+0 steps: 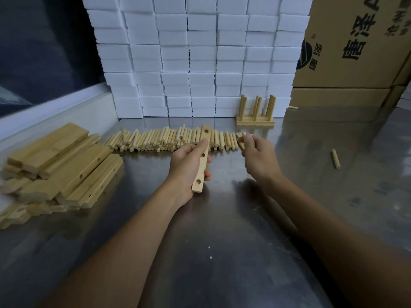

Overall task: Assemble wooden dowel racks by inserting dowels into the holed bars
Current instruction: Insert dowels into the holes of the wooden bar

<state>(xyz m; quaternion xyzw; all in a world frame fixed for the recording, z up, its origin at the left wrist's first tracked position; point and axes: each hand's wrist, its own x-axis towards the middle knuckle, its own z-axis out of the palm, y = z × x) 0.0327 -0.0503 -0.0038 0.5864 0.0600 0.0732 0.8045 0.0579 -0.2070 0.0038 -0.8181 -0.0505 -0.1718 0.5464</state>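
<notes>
Within left hand [189, 165], holed bar [202, 162]

You had one pale wooden three-holed bar [202, 158] in hand, one finished six-dowel rack [255, 112], two stray short round dowels [335, 158] apart, and two brown cardboard boxes [353, 41].

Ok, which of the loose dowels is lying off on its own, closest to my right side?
The single dowel on the steel table, right of your right hand. The other stray lies far back by the cartons.
</notes>
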